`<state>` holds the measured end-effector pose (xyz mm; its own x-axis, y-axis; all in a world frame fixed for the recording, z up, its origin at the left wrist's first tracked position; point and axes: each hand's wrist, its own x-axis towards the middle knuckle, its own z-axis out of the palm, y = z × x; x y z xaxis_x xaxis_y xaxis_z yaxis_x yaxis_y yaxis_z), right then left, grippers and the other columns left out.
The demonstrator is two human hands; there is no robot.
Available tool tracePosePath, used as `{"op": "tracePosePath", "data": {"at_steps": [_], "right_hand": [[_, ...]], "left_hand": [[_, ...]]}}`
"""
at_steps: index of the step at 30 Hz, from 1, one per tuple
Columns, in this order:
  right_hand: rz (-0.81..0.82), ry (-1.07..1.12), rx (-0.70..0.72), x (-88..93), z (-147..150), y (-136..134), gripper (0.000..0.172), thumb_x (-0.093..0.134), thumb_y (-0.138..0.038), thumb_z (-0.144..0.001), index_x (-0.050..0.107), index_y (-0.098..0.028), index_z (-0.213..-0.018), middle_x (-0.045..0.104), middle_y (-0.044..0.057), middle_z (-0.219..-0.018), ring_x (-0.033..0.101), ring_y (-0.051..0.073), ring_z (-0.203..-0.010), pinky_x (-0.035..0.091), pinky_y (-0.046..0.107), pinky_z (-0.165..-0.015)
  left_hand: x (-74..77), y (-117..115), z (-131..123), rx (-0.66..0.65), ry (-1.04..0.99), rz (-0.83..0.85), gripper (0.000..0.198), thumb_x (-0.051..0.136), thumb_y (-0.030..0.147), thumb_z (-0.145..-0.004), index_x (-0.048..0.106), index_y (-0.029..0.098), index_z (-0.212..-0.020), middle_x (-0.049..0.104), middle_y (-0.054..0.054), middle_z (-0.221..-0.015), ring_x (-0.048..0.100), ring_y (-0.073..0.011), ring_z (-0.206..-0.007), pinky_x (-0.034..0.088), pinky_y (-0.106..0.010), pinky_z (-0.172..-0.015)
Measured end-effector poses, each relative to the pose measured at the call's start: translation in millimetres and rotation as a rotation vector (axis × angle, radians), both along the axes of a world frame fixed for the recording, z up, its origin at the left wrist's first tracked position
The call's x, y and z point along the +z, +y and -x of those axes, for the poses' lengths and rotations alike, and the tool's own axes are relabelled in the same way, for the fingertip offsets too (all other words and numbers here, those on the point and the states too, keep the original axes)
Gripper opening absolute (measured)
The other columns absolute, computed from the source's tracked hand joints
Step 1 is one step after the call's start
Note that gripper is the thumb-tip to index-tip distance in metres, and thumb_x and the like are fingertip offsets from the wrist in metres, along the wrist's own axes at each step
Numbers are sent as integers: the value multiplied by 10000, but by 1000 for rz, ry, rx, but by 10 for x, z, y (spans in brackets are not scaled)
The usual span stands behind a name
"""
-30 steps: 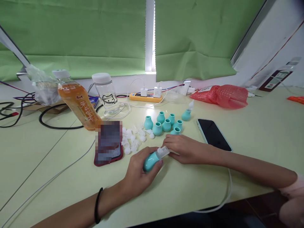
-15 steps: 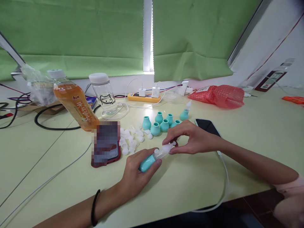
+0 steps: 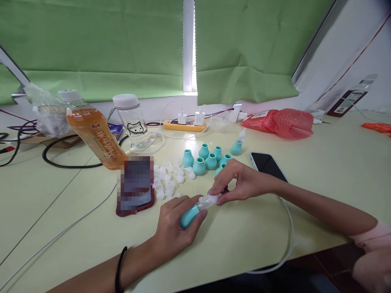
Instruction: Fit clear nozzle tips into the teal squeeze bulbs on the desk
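My left hand (image 3: 171,224) is wrapped around the teal rubber bulb (image 3: 188,217) of a small nasal aspirator, held just above the table. A clear tube (image 3: 203,204) extends from the bulb toward the right. At its far end, my right hand (image 3: 246,179) pinches a white soft tip (image 3: 214,199) between thumb and fingers; the tip's narrow end is hidden. Beyond my hands stand several teal bulbs (image 3: 211,161) with open necks. One assembled aspirator (image 3: 236,147) with a whitish tip is behind them. Loose white and clear plastic parts (image 3: 166,179) lie left of the bulbs.
A phone in a red case (image 3: 149,197) lies left of the parts; another phone (image 3: 269,166), with a white cable, is beside my right forearm. An orange drink bottle (image 3: 94,134), clear water bottle (image 3: 132,122), yellow power strip (image 3: 185,126) and red bubble-wrap package (image 3: 282,123) stand farther back.
My right fingers have slid along the tip toward the tube and now cover its narrow end, which showed before. The aspirator is a little lower; my left hand keeps its grip.
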<state>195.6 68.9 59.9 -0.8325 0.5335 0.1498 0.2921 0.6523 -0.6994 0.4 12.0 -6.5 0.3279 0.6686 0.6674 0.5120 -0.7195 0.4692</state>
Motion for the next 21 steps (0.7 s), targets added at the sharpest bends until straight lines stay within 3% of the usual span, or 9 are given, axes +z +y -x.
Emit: {"op": "tracePosePath", "data": {"at_steps": [10,16,21], "right_hand": [[251,40,-128,-176,35,110,273,698,-283,-537,672,-125,-757,608,12,-520,454,40,-381,353,147,-348],[512,173,-186,-245,83,82,242,719,-238,-498,658,-104,-690,581,-9,-453,493,45,-357,405,133,-349],[551,306,-248,-274,124,32,200,711,-213,-521,649,-98,-673,604,9,-475,522,59,-373,431,142,-362]], "left_hand": [[-3,5,4,49,17,-10,209,555,208,-698,600,133,-888,573,-24,-574,517,-116,-506,402,-225,-463],[-26,-9,24,55,-23,-54,243,576,175,-680,584,137,-920,579,-32,-622,510,-117,-531,400,-227,-480],[-4,11,9,93,-64,-26,204,576,183,-686,590,140,-886,602,-34,-646,537,-120,-553,420,-221,-504]]}}
